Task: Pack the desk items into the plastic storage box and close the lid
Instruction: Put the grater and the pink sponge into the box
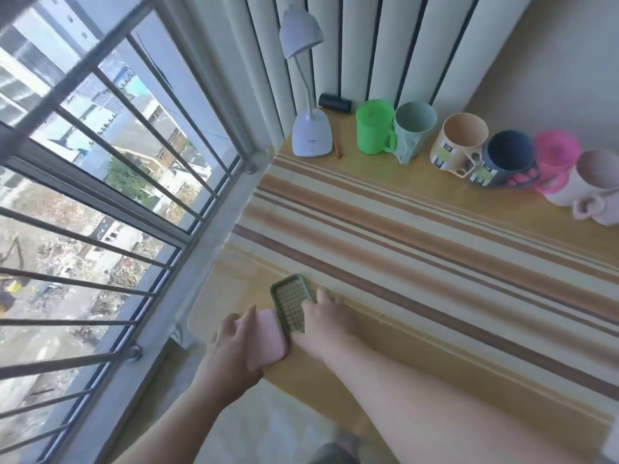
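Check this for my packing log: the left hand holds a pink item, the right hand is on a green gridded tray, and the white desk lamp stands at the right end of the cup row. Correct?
Not quite. The head view shows the white desk lamp at the left end of the cup row, near the window. The left hand does hold the pink item, and the right hand is on the green gridded tray.

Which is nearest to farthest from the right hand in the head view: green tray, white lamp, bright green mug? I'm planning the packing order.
1. Green tray, under the right hand at the desk's near edge.
2. White lamp, far back by the window corner.
3. Bright green mug, just right of the lamp; nearly a tie.
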Motion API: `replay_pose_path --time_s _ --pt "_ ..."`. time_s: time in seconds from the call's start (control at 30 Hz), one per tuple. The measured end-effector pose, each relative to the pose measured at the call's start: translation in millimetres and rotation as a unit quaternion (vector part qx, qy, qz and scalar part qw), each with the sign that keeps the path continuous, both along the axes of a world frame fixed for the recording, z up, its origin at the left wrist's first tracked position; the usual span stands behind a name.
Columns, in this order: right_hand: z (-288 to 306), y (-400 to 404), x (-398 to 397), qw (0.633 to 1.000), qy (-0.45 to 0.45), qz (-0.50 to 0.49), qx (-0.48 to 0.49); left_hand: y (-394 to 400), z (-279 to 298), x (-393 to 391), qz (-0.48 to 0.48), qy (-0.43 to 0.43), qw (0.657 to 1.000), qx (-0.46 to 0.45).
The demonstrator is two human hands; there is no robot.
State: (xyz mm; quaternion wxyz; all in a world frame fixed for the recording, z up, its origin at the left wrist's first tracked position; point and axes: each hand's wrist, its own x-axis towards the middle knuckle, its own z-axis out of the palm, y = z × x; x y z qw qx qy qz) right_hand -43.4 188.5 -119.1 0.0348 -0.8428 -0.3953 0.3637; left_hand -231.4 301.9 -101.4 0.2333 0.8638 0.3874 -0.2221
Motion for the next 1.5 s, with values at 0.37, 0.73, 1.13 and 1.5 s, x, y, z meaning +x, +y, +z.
replay_pose_path --time_s 0.37,0.73,1.13,1.5 --pt "8.4 -117.0 72.9 0.991 -0.102 -0.085 -0.004 -37.5 9.8 63.0 0.0 -0.045 0.998 -0.047" --pt "18.5 -247.3 92.3 0.967 -0.108 -0.214 -0.08 -110.4 48.5 181.1 -0.111 -0.113 0.986 -0.046" --pt "87.1 -290.8 89.0 0.958 -0.1 -0.267 0.01 -184.5 101.6 204.2 -0.133 -0.147 0.98 -0.025" --pt "218.9 -571.4 73.9 0.914 -0.169 -0.369 0.004 -348.0 209.1 307.8 -0.29 -0.32 0.898 -0.076"
